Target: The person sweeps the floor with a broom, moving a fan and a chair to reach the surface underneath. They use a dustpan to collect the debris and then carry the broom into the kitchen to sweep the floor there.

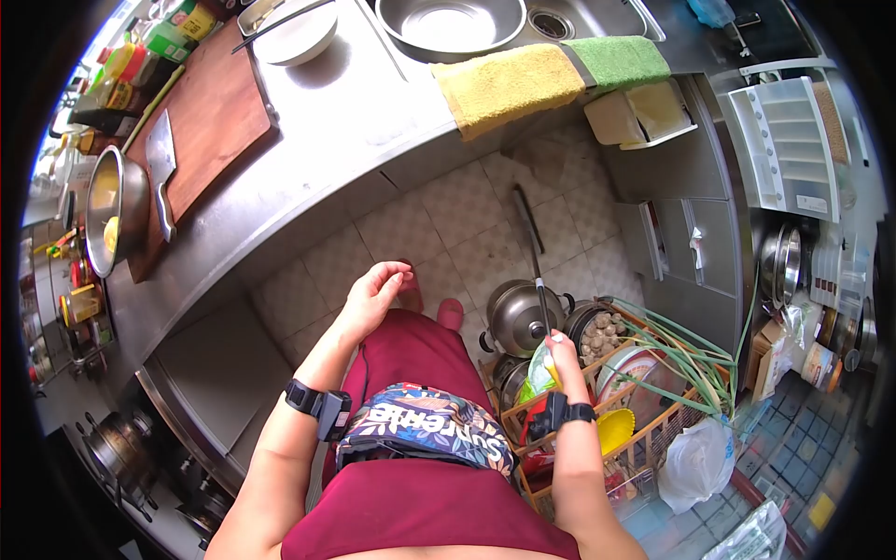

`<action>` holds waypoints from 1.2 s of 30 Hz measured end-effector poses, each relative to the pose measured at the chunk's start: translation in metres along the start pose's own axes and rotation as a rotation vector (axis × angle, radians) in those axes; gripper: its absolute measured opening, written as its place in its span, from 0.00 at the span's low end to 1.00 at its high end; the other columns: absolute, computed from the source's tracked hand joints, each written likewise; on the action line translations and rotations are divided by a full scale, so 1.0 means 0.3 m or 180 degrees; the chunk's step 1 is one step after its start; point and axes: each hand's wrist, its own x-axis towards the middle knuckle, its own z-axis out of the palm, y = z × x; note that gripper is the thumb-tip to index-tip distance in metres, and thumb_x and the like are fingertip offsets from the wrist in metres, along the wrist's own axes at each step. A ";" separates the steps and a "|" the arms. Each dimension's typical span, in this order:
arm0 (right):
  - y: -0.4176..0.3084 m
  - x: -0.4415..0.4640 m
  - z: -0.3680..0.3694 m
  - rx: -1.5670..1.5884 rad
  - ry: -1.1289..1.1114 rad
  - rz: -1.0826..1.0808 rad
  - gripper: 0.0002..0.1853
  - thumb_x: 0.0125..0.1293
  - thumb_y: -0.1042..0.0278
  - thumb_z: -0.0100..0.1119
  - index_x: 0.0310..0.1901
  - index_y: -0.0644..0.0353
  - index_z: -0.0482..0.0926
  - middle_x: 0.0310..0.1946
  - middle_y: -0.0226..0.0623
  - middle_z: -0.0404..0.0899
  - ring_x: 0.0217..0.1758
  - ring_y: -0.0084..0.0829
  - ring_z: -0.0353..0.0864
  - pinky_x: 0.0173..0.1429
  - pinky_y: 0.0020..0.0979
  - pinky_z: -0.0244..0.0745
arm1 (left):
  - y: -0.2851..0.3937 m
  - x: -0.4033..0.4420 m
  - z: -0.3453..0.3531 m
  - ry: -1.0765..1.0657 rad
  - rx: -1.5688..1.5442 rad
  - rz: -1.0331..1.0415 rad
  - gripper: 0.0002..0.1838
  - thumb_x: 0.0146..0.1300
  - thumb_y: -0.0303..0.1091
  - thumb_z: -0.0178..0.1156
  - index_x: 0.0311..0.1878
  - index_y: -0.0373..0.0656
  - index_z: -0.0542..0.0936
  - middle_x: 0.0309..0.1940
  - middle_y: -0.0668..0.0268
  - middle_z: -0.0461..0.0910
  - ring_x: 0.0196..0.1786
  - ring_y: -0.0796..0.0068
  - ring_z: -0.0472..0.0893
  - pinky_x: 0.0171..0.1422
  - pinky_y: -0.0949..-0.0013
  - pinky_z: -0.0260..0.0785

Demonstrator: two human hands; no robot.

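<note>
My left hand (378, 289) is in front of my body over the floor, its fingers curled together and no object visible in it. On the right, my right hand (560, 357) is closed around the end of a thin long-handled tool (540, 291). That tool slopes away over a lidded steel pot (525, 317) to a dark bar (527, 219) above the tiles. Right beside this hand is a green and white packet (539, 371), partly hidden by it. Whether the fingers touch the packet I cannot tell.
A wooden rack (644, 439) holds garlic-like bulbs (602, 336), green onions (677, 359) and a yellow scoop (615, 431). On the counter (327, 131) are a cleaver (161, 159) on a board (210, 121) and a steel bowl (137, 205). Towels (511, 86) hang over its edge.
</note>
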 end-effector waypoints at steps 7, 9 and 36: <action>0.049 -0.121 0.125 0.0694 -0.0516 0.0665 0.25 0.60 0.64 0.55 0.58 0.55 0.62 0.19 0.34 0.71 0.12 0.28 0.69 0.12 0.30 0.62 | -0.088 -0.087 0.142 0.0058 0.0019 -0.0021 0.11 0.66 0.32 0.48 0.48 0.38 0.73 0.41 0.67 0.77 0.45 0.81 0.73 0.54 0.75 0.65; 0.032 -0.186 0.117 0.0436 -0.0862 0.0963 0.24 0.60 0.64 0.55 0.58 0.55 0.63 0.20 0.34 0.72 0.11 0.27 0.69 0.12 0.28 0.63 | -0.098 -0.111 0.173 0.0079 0.0031 -0.0036 0.11 0.66 0.32 0.48 0.48 0.39 0.73 0.41 0.67 0.77 0.45 0.81 0.73 0.54 0.75 0.65; 0.174 -0.230 0.444 -0.2785 -0.1414 -0.0785 0.24 0.58 0.63 0.54 0.55 0.66 0.68 0.44 0.49 0.77 0.47 0.40 0.77 0.51 0.33 0.71 | -0.287 -0.510 -0.076 0.0947 -0.0147 0.0114 0.13 0.67 0.36 0.49 0.50 0.42 0.72 0.43 0.67 0.77 0.45 0.80 0.74 0.51 0.75 0.66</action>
